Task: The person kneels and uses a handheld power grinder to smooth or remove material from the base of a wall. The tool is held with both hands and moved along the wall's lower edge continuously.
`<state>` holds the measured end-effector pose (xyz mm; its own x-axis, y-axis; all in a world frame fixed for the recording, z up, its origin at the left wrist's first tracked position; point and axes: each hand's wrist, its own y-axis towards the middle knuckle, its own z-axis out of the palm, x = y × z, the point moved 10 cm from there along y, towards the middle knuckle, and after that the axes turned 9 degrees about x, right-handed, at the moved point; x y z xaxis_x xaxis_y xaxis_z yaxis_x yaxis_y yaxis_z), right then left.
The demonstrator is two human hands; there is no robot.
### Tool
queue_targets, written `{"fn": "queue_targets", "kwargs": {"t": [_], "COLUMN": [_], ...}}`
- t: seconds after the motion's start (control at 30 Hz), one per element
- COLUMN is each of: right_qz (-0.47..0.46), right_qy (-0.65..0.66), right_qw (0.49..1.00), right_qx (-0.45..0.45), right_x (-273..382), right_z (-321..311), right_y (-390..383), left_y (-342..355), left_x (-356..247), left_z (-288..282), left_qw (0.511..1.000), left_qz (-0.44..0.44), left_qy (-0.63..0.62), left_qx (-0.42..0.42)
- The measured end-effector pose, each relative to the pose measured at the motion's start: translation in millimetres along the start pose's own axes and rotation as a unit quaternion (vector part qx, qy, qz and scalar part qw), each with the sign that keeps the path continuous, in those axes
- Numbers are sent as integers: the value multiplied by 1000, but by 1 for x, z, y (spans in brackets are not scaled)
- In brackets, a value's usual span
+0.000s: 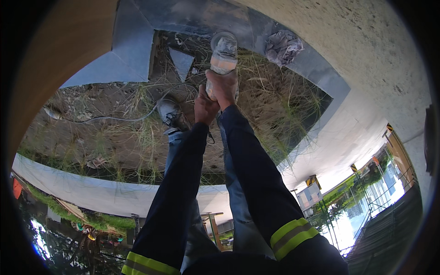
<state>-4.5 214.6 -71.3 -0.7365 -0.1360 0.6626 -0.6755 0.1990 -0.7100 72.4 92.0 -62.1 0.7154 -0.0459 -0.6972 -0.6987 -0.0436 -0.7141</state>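
Observation:
A dust-covered angle grinder point(223, 62) points away from me, its disc at the edge of the grey stone slab paving point(197, 20). My right hand point(223, 87) is wrapped round the grinder's body. Closed at the rear of the tool, just left of and nearer than the right, is my left hand point(206, 108); its fingertips are partly hidden. A triangular grey slab offcut point(181, 63) lies on the dirt left of the grinder. Whether the disc is spinning cannot be told.
A grey cable point(123, 119) crosses the dirt from the left toward the grinder. My shoe point(169, 111) stands beside it. Crumpled cloth or paper point(283, 47) rests on the slabs at the right. Dry grass point(275, 101) covers the soil, and a pale wall point(376, 55) curves along the right.

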Motion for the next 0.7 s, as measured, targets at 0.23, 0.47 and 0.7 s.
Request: {"fn": "queue_targets", "kwargs": {"t": [0.23,0.47,0.7], "right_qz": [-10,4,-22], "right_qy": [70,-120,-119], "right_qw": [997,991,992], "right_qx": [-29,63,37], "right_x": [-19,46,44], "right_z": [-12,102,89], "right_y": [-1,-14,-14], "left_y": [-2,7,10], "left_x": [3,20,15], "left_z": [0,-78,-75], "left_qw": [996,973,968], "left_qz": [-36,122,122], "left_qy": [82,-179,-215], "left_qx": [6,-75,-40]}}
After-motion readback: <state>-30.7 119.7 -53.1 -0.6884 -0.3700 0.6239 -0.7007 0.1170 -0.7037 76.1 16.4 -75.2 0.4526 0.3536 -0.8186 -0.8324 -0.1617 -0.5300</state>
